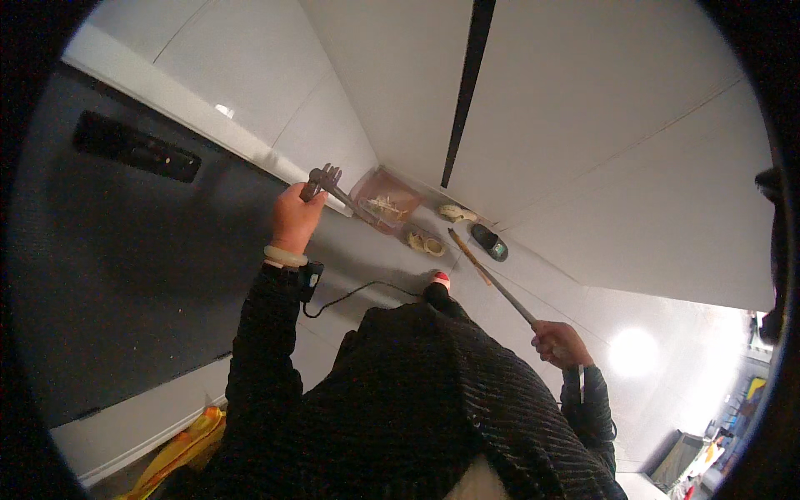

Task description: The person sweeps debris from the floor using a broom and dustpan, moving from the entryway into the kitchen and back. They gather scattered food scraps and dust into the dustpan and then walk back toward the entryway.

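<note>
My left hand is closed around the top of a grey-brown pole with several short prongs at its upper end. The pole slants down to a translucent pinkish dustpan on the floor in the corner, which holds pale debris. In my right hand is a long grey stick. Its far part is brown and ragged, and its tip reaches close to the shoes. A beige clog lies near the dustpan, another beige clog by the wall, and a dark clog beside the stick's tip.
A dark door with a black lock plate stands at left. White walls meet beyond the dustpan. My red-tipped foot shows below. A black cable hangs from my left wrist. Something yellow is at lower left.
</note>
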